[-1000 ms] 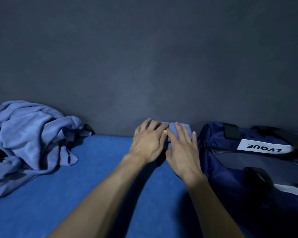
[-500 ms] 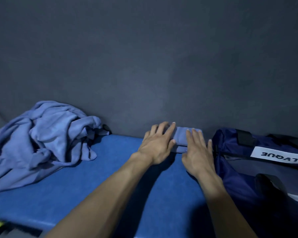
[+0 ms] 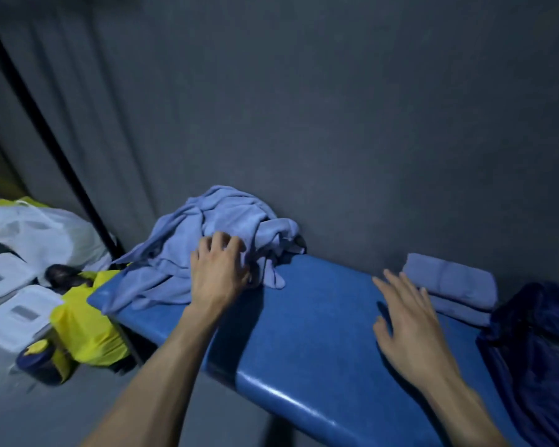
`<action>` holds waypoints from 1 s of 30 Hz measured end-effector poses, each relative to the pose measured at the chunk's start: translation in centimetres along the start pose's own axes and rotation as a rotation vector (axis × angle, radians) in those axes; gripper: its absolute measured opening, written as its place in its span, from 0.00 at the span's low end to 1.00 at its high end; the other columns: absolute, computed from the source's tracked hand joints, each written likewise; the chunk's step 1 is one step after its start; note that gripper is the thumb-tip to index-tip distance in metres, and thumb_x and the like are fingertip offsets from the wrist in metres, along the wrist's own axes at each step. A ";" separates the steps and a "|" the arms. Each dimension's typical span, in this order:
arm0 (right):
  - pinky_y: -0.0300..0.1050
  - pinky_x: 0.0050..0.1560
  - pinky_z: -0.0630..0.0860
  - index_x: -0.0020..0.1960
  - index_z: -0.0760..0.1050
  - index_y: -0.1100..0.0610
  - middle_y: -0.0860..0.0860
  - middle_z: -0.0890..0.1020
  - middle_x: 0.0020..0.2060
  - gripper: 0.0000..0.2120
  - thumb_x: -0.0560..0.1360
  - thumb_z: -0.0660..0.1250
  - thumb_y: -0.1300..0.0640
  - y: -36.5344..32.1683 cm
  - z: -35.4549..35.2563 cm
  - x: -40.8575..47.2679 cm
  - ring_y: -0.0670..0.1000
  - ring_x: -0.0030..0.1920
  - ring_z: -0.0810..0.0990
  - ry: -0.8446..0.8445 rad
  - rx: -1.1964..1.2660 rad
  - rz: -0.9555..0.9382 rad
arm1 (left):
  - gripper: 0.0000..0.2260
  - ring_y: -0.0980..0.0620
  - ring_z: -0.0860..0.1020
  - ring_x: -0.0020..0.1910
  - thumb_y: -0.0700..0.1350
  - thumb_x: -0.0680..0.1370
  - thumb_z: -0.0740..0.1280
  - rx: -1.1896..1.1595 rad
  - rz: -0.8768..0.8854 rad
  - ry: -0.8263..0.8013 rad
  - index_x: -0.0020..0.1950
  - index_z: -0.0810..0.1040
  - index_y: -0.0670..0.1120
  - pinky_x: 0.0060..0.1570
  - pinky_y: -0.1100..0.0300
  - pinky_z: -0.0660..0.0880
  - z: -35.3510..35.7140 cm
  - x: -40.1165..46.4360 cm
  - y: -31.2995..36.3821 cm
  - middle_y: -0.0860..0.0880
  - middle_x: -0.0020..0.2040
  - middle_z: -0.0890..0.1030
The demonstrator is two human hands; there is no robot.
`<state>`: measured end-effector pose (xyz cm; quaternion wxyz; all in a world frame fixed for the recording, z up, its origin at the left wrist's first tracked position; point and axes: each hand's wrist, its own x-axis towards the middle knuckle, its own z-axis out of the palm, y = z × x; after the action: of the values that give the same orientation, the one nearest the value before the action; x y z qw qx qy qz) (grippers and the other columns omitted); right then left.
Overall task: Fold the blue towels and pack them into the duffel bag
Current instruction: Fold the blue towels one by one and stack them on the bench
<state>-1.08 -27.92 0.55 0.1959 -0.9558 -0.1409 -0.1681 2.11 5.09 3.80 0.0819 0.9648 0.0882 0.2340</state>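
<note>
— Against the dark grey wall [image 3: 368,124], what's different from a second ago?

— Both hands have come off the folded towel [image 3: 450,285]. It now lies alone on the tabletop [image 3: 320,317], at the wall and just beside the duffel bag [image 3: 536,350], not yet inside it.

— And the hands?

— The left hand [image 3: 220,272] has crossed to the heap of unfolded towels [image 3: 213,243] at the tabletop's far left end, fingers curled into the cloth, so its grip looks closed on a fold. The right hand [image 3: 407,327] hovers flat over the bare blue surface, fingers spread, holding nothing.

— Meaning?

— One towel folded, I'd say, and the next being fetched; packing is still to do.

— The room?

— Dim. A black pole [image 3: 46,130] leans at left; on the floor sit a white plastic bag [image 3: 42,233], white lidded boxes [image 3: 17,314], a yellow bag [image 3: 84,330].
</note>
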 end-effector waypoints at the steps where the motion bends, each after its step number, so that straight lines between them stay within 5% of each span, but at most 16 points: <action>1: 0.58 0.79 0.54 0.77 0.68 0.58 0.54 0.66 0.78 0.31 0.74 0.71 0.63 -0.3 0.2 -0.3 0.57 0.79 0.61 -0.012 0.002 -0.012 | 0.12 0.38 0.71 0.55 0.50 0.71 0.73 0.037 -0.016 0.009 0.50 0.78 0.47 0.51 0.44 0.70 0.1 0.0 -1.1 0.44 0.54 0.76; 5: 0.61 0.77 0.61 0.76 0.70 0.57 0.52 0.68 0.77 0.30 0.75 0.71 0.61 -1.2 0.2 -0.9 0.56 0.78 0.63 -0.033 0.015 -0.021 | 0.16 0.37 0.68 0.61 0.49 0.67 0.78 0.117 -0.050 0.030 0.52 0.79 0.49 0.60 0.40 0.65 0.6 -0.3 -4.8 0.43 0.57 0.75; 9: 0.53 0.79 0.58 0.76 0.70 0.55 0.49 0.66 0.77 0.27 0.77 0.69 0.59 -2.1 -0.6 -1.7 0.53 0.77 0.64 -0.043 0.043 -0.018 | 0.04 0.39 0.69 0.54 0.46 0.76 0.70 0.035 -0.065 0.137 0.50 0.82 0.48 0.48 0.46 0.67 -0.3 -0.1 -5.2 0.45 0.53 0.77; 12: 0.42 0.74 0.59 0.75 0.71 0.53 0.45 0.67 0.76 0.26 0.78 0.69 0.58 -3.0 -1.4 -1.9 0.48 0.75 0.66 -0.022 0.112 0.000 | 0.02 0.46 0.69 0.46 0.45 0.77 0.69 -0.239 0.051 0.266 0.48 0.79 0.49 0.44 0.55 0.63 -2.2 0.0 -2.9 0.50 0.47 0.75; 18: 0.20 0.66 0.49 0.75 0.69 0.48 0.37 0.66 0.72 0.24 0.80 0.66 0.55 -6.1 -1.3 -2.7 0.41 0.72 0.65 -0.079 0.178 -0.012 | 0.05 0.61 0.75 0.40 0.47 0.80 0.71 -0.619 0.154 0.027 0.44 0.78 0.52 0.41 0.63 0.67 -1.4 -2.9 0.8 0.56 0.41 0.75; 22: 0.32 0.65 0.69 0.72 0.69 0.43 0.35 0.73 0.67 0.23 0.79 0.69 0.52 -8.2 -0.6 -3.0 0.36 0.63 0.75 -0.107 0.359 0.005 | 0.06 0.56 0.75 0.40 0.50 0.81 0.70 -0.743 0.217 0.099 0.45 0.80 0.51 0.42 0.64 0.70 -2.8 -3.9 4.8 0.52 0.41 0.76; 26: 0.43 0.64 0.77 0.71 0.69 0.42 0.39 0.80 0.64 0.28 0.75 0.75 0.54 -10.8 0.4 -3.5 0.41 0.63 0.79 -0.259 0.876 0.156 | 0.07 0.56 0.76 0.39 0.50 0.79 0.71 -0.898 0.250 -0.057 0.43 0.78 0.51 0.43 0.55 0.74 -2.9 -6.3 8.2 0.53 0.38 0.78; 30: 0.41 0.55 0.79 0.63 0.77 0.51 0.44 0.86 0.55 0.16 0.79 0.68 0.66 -10.9 0.0 -2.5 0.46 0.58 0.84 -0.069 1.046 0.315 | 0.04 0.51 0.81 0.42 0.49 0.79 0.71 -1.189 0.343 -0.248 0.50 0.80 0.49 0.46 0.53 0.78 -5.0 -7.6 10.5 0.52 0.42 0.82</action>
<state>-7.02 -18.85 3.14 0.6631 -0.7454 -0.0671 -0.0128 -5.51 -6.14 6.96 0.5752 0.7747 -0.2230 0.1390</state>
